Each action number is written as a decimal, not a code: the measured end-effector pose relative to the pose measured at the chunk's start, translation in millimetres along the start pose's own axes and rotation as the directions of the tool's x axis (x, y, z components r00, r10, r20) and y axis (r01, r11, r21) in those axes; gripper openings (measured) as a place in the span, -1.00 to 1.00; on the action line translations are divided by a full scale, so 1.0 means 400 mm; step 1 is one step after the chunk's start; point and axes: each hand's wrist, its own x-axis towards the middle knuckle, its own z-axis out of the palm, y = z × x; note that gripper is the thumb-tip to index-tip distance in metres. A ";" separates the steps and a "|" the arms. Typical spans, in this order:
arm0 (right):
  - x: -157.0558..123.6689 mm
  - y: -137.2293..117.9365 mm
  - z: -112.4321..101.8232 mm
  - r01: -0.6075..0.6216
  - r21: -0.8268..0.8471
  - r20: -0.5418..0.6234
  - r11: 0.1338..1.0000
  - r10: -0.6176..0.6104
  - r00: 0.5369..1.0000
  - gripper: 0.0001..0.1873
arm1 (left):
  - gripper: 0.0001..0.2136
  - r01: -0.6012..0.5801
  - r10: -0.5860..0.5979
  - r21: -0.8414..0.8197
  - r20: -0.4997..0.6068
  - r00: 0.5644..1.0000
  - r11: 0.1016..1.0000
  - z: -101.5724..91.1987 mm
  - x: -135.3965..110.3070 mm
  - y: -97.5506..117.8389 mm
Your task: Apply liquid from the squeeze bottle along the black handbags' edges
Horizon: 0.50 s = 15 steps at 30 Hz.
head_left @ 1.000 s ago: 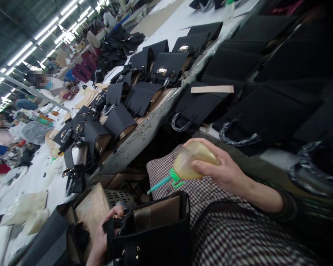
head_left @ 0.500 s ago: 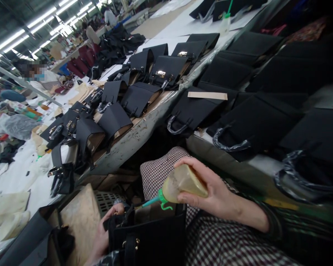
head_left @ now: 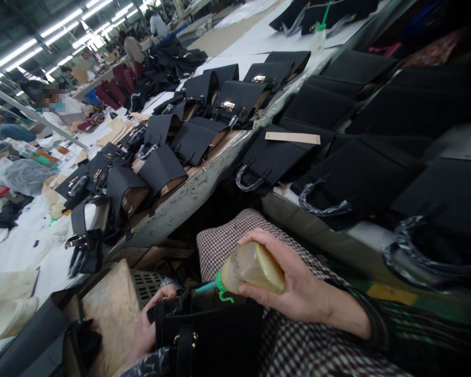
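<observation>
A yellowish squeeze bottle (head_left: 255, 266) with a green cap and thin teal nozzle lies tilted in my right hand (head_left: 294, 283), the fingers wrapped round its body. Its nozzle points left into the mouth of a black handbag (head_left: 215, 340), where the tip is hidden. The bag rests against my checkered apron (head_left: 235, 230), its gold-ringed handle strap facing me. My left hand (head_left: 147, 324) grips the bag's left edge, fingers curled over the rim. Clear plastic wrap shows below that hand.
Rows of black handbags (head_left: 160, 170) stand on the table at left; more black bags (head_left: 357, 178) with plastic-wrapped handles lie on the right table. A wooden board (head_left: 112, 309) and a plastic basket (head_left: 147, 285) are beside my left hand. A person (head_left: 63, 107) sits across the table.
My right hand has moved the bottle left and slightly down, putting its nozzle further into the bag's mouth. My left hand stays on the bag's edge.
</observation>
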 end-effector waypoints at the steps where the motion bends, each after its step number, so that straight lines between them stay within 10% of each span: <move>1: -0.002 0.001 -0.004 -0.008 -0.009 -0.001 1.000 0.008 1.000 -0.47 | -0.63 0.014 -0.014 -0.033 0.008 1.000 0.999 0.001 0.000 -0.002; 15: -0.055 0.037 -0.057 -0.212 -0.069 -0.005 0.975 0.212 0.977 -0.47 | -0.62 0.087 -0.088 -0.185 0.006 0.996 0.979 0.006 0.015 -0.014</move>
